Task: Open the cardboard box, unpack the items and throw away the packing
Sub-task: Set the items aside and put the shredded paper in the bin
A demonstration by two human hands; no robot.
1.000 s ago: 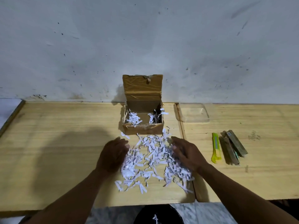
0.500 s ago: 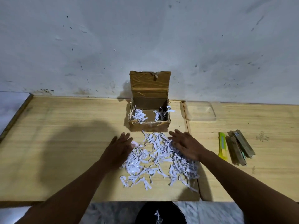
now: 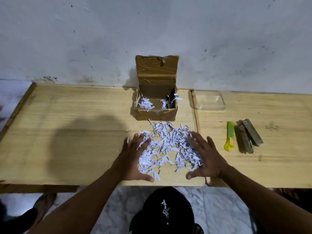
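A small cardboard box (image 3: 156, 114) stands against the wall with its lid tipped up and a few white paper shreds left inside. A loose pile of shredded paper (image 3: 168, 146) lies on the wooden table in front of it. My left hand (image 3: 135, 157) lies flat on the pile's left edge, fingers spread. On the pile's right edge my right hand (image 3: 204, 156) is spread the same way, so the two hands flank the shreds. Neither hand holds anything. Brown stick-like packs (image 3: 248, 137) lie to the right.
A yellow utility knife (image 3: 230, 138) lies beside the brown packs. A clear plastic lid (image 3: 209, 102) sits by the wall on the right. A black bin (image 3: 162, 211) with a few shreds in it stands on the floor below the table's front edge. A foot (image 3: 43, 203) shows at lower left.
Both hands have slid back toward the table's front edge and now sit flat on either side of the pile, which looks slightly more gathered. The camera has tilted down, showing the bin.
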